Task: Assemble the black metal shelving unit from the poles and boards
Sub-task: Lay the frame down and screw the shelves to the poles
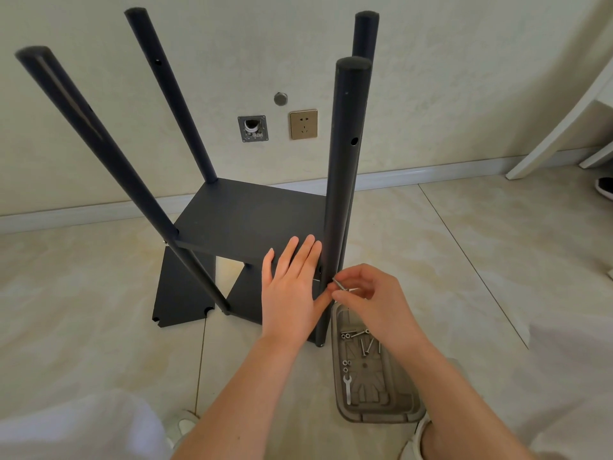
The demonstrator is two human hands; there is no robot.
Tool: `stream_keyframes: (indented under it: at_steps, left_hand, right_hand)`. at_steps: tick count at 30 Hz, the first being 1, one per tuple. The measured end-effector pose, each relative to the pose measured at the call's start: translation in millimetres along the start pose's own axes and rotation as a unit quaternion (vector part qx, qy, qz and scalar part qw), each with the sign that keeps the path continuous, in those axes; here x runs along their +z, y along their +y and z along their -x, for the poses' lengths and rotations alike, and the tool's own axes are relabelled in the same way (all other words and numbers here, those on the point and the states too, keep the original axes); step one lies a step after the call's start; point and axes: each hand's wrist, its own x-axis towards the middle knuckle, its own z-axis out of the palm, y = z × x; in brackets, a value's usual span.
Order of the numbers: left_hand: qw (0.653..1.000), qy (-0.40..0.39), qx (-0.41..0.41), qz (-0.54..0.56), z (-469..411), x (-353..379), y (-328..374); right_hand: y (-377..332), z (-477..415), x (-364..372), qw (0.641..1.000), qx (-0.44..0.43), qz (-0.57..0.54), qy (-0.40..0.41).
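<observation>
Left hand [292,287] lies flat on the board [248,220] at its near edge, beside the front pole [343,194]. Right hand [374,300] pinches a bolt [340,284] against that pole (tray [381,417] just beneath). Open floor [497,260] spreads to its right.

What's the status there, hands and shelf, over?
Left hand flat on the black board, beside the near pole. Right hand pinches a bolt at that pole. Hardware tray by its foot, nothing blocking.

We note left hand [292,293], right hand [374,300] bare; left forearm [245,390], right forearm [457,386] bare too. White cloth over left knee [83,426], right knee [570,366] (trousers or shorts, we cannot tell). Pale left shoe [182,424], right shoe [418,433].
</observation>
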Motion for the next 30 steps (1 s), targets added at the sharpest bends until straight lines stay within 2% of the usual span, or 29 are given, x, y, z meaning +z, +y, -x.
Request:
stream_keyframes:
  at_steps: [5,11,13,17,19,21,22,24,26,27,28,30]
  left_hand:
    - [1.000,-0.028,-0.001,0.003,-1,-3,-1]
    - [0.997,-0.050,0.012,0.056,-2,-13,-5]
    - [0.990,-0.006,-0.015,0.137,2,-18,-3]
    - [0.945,0.122,-0.154,0.260,13,-32,9]
    - [0.911,0.132,-0.228,0.316,13,-35,17]
    - [0.860,0.108,-0.325,0.378,10,-36,24]
    - [0.826,0.084,-0.375,0.412,8,-36,26]
    - [0.736,0.032,-0.462,0.494,4,-33,27]
    - [0.640,-0.006,-0.492,0.590,0,-33,25]
    - [0.610,-0.017,-0.492,0.621,-1,-31,24]
    - [0.596,-0.025,-0.486,0.639,-2,-29,24]
    - [0.589,-0.030,-0.470,0.657,-4,-27,26]
  right_hand:
    - [3,-9,3,0.999,0.028,0.001,0.038]
    - [4,-11,10,0.998,0.000,0.030,0.063]
    - [5,-10,11,0.997,0.003,0.030,0.073]
    - [5,-7,15,0.995,0.011,0.007,0.096]
    - [5,-6,17,0.994,0.012,-0.015,0.109]
    - [3,-4,18,0.993,0.012,-0.017,0.114]
    - [3,-3,19,0.993,0.012,-0.014,0.115]
    - [2,-2,20,0.993,0.010,-0.014,0.118]
    - [1,-2,20,0.993,0.004,-0.012,0.120]
    - [1,-2,21,0.993,0.002,-0.010,0.121]
    - [2,-2,21,0.993,-0.001,-0.009,0.121]
    - [4,-2,22,0.992,-0.003,-0.010,0.123]
